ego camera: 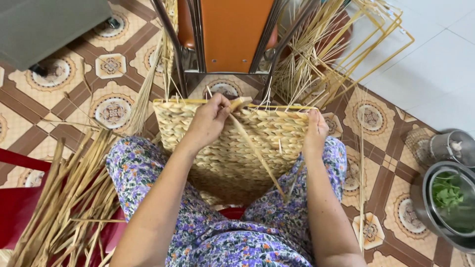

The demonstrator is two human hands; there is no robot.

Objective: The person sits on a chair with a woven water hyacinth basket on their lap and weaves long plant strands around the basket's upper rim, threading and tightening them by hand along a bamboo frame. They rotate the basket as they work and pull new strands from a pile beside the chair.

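Observation:
A half-woven straw basket [257,141] on a yellow wire frame stands between my knees, which are in purple flowered trousers. My left hand [208,121] is at the basket's top rim, its fingers pinched on a long flat straw strand [255,151] that runs down and to the right across the woven wall. My right hand [315,131] grips the basket's upper right corner, with the thumb on the rim.
A pile of dried straw [69,198] lies at the left over a red seat. An orange chair [230,32] stands ahead, with loose stalks and yellow wire frames [366,44] at its right. Metal bowls [448,202], one holding greens, sit at the right.

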